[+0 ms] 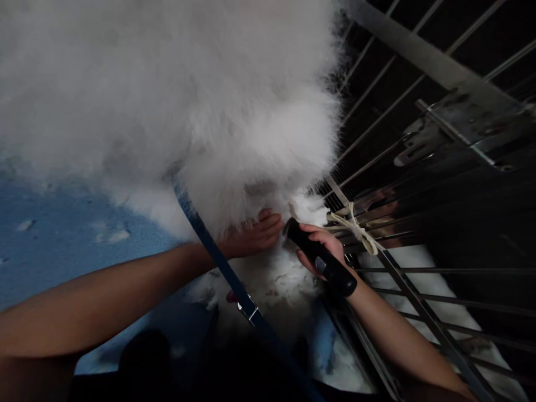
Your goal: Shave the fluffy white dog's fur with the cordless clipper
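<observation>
A large, fluffy white animal, probably a dog [201, 95], fills the upper left and middle of the view. My right hand [324, 248] is wrapped round a black hair clipper [322, 259], its head pointing up and left into the fur. Close to that head, my left hand [257, 231] has its fingers curled together against the white fur under the animal's body; which part they grip is hard to see. A blue strap leash [201, 229] with a metal buckle runs from the fur across my left wrist toward me. Loose white fur [293, 279] lies below both hands.
Metal cage bars [419, 290] and a latch [452, 131] stand close on the right. A pale cord [355, 229] is tied in a knot on the bars beside my right hand. Tufts of fur lie on the blue floor [84, 234].
</observation>
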